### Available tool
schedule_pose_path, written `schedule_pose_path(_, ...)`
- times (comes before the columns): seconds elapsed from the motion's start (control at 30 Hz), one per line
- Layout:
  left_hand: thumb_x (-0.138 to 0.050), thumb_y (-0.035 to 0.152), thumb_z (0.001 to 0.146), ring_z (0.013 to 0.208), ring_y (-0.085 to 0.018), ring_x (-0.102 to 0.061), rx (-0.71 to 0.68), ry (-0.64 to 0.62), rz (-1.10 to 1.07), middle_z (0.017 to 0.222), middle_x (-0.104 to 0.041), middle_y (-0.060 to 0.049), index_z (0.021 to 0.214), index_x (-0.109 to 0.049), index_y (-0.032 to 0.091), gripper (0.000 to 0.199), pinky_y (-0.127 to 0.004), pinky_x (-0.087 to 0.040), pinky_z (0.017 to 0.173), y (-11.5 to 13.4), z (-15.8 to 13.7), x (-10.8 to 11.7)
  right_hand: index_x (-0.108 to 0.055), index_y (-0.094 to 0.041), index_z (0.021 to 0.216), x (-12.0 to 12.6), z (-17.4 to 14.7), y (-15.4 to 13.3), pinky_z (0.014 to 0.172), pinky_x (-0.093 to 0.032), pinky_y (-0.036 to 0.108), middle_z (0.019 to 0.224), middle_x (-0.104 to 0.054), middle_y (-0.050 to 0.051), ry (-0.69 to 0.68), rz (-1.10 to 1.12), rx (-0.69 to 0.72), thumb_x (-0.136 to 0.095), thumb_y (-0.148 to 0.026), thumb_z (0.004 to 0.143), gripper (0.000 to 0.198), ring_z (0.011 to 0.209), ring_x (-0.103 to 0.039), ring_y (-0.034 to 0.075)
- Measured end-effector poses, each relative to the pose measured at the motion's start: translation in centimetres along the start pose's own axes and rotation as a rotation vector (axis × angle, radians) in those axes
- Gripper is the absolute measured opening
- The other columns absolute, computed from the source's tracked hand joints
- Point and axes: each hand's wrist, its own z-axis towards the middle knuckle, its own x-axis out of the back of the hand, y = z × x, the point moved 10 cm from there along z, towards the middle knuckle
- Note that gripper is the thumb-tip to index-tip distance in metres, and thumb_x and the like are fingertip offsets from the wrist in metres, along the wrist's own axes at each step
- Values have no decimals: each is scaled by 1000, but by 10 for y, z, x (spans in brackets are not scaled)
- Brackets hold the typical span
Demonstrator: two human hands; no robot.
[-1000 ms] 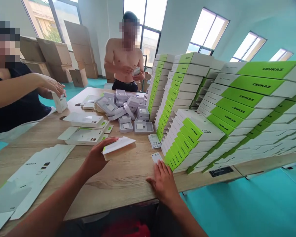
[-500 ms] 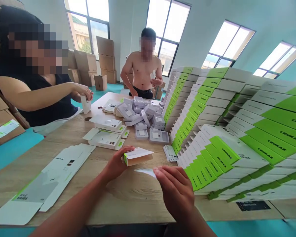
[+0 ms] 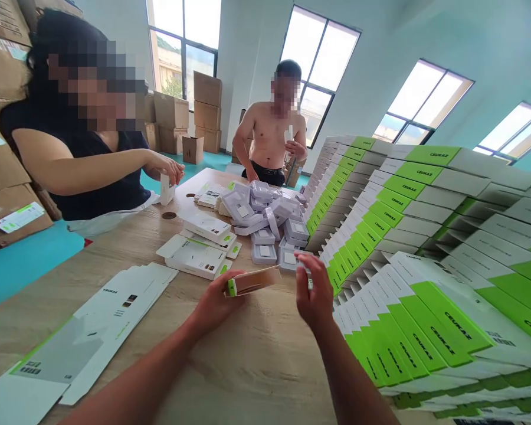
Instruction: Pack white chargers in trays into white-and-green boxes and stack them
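My left hand [image 3: 219,295] is closed around a small white and green carton [image 3: 256,280]. Its open end shows brown cardboard inside and faces right. My right hand [image 3: 312,286] is raised over the table with the fingers apart and nothing seen in them. Its fingertips overlap the near edge of a clear plastic tray [image 3: 288,258] with a white piece in it; whether they touch is unclear. Behind lies a heap of similar plastic trays [image 3: 272,215]. Left of the heap, white cartons [image 3: 194,257] lie flat in a small pile.
Flattened cartons [image 3: 110,313] lie on the wooden table at left. Tall stacks of white and green boxes [image 3: 398,200] line the right side. One co-worker [image 3: 84,147] sits at left holding a white box; another [image 3: 272,133] stands at the far end. Brown cartons [image 3: 207,109] stand behind.
The white sheet in my right hand is gone from it, and that hand has moved up and forward to the plastic trays. The carton in my left hand has tilted. The view has shifted.
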Motion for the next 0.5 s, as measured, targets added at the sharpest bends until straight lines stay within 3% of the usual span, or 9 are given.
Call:
schedule_pose_path(0.03, -73, 26, 84, 107, -26, -71, -10, 11, -3, 118, -73, -9, 118, -68, 21, 35, -36, -58, 89, 3, 1, 3, -43, -16, 154, -15, 12, 26, 117, -38, 51, 155, -52, 17, -62, -52, -122, -42, -11, 94, 60, 147, -43, 29)
schedule_pose_path(0.13, -77, 22, 79, 117, -28, -67, -73, 29, -7, 123, -72, -10, 116, -68, 21, 38, -39, -54, 100, 16, 2, 11, -39, -15, 158, -56, 40, 75, 117, -33, 59, 161, -43, 21, -247, -143, -314, -56, -4, 78, 82, 152, -33, 39)
schedule_pose_path(0.27, -78, 21, 79, 123, -29, -65, -156, 49, 3, 126, -71, -13, 120, -68, 22, 43, -42, -51, 106, 31, 3, 20, -39, -20, 158, -83, 55, 82, 118, -26, 60, 162, -44, 18, -407, -202, -372, -59, -2, 73, 89, 152, -32, 37)
schedule_pose_path(0.37, -80, 23, 80, 124, -30, -65, -197, 77, 26, 127, -72, -14, 124, -67, 22, 46, -44, -51, 108, 34, 2, 25, -41, -20, 157, -67, 51, 61, 120, -23, 54, 157, -48, 18, -404, -227, -343, -60, -6, 76, 85, 147, -39, 32)
schedule_pose_path(0.5, -78, 23, 82, 124, -29, -65, -236, 119, 67, 128, -71, -12, 126, -67, 24, 45, -44, -51, 108, 32, 1, 29, -37, -23, 159, -8, 12, 29, 116, -33, 49, 157, -45, 14, -342, -211, -268, -63, -18, 79, 84, 145, -39, 32)
